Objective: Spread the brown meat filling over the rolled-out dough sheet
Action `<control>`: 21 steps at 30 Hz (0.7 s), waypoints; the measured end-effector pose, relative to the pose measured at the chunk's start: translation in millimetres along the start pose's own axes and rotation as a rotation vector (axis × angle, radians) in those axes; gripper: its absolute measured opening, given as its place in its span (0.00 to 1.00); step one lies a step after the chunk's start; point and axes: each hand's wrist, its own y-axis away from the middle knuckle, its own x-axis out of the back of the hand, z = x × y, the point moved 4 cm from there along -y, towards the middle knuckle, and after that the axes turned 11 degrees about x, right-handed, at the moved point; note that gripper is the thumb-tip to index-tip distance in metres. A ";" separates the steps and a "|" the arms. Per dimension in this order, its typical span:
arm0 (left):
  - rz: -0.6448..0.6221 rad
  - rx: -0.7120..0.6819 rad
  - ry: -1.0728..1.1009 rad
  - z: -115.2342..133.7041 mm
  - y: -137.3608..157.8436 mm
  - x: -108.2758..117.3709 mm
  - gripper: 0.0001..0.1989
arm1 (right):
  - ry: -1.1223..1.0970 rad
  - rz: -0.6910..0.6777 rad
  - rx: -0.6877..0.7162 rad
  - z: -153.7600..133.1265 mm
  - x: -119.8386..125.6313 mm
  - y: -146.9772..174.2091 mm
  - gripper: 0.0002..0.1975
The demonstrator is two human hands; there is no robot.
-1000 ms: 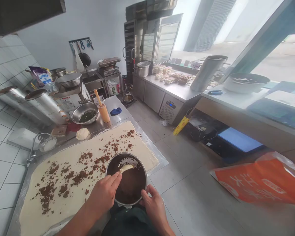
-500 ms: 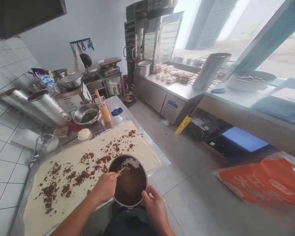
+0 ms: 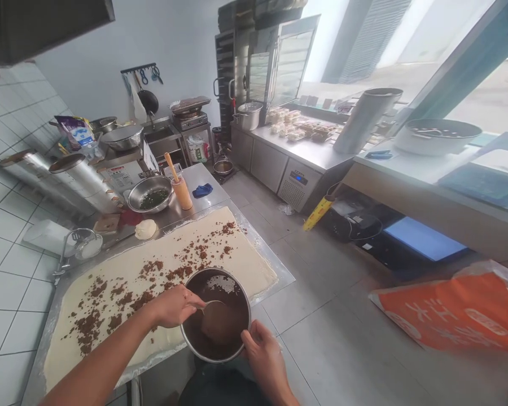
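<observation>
Steel mixing bowl (image 3: pixel 193 344) of dark brown filling, low centre of the frame, overhanging the near edge of the dough sheet (image 3: pixel 245 265). Left hand (image 3: pixel 173 305) clenched on a spoon (image 3: pixel 215 317), coming in from the lower left, spoon head buried in the filling and shaft lying roughly left to right across the bowl. Right hand (image 3: pixel 262 355) gripping the bowl's near rim from below right, thumb over the edge. Dough stretching from lower left to centre, long axis running diagonally up and to the right, directly left of and beyond the bowl, so nearer the spoon hand. Brown filling crumbs (image 3: pixel 122 299) scattered along the sheet's middle, thinner toward the far right end. Counted: one bowl in hand, one spoon, one dough sheet. Further up left: a second steel bowl with greens (image 3: pixel 149 193), one orange bottle (image 3: pixel 181 192), one small dough lump (image 3: pixel 145 229).
</observation>
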 end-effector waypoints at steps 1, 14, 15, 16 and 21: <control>-0.016 0.009 0.011 -1.4 -2.9 -1.8 0.21 | 0.003 -0.036 -0.010 -2.3 -1.4 1.5 0.10; -0.211 0.110 0.285 -17.3 -18.5 -23.7 0.10 | 0.076 -0.135 -0.046 3.3 -10.5 10.1 0.06; -0.222 0.114 0.316 -18.0 -18.9 -24.8 0.08 | 0.086 -0.141 -0.047 3.9 -10.3 9.8 0.07; -0.226 0.116 0.340 -18.9 -17.5 -25.0 0.07 | 0.094 -0.151 -0.045 4.1 -9.9 9.6 0.07; -0.194 0.142 0.445 -30.2 11.4 -20.3 0.05 | 0.125 -0.181 -0.034 3.2 -5.7 11.0 0.07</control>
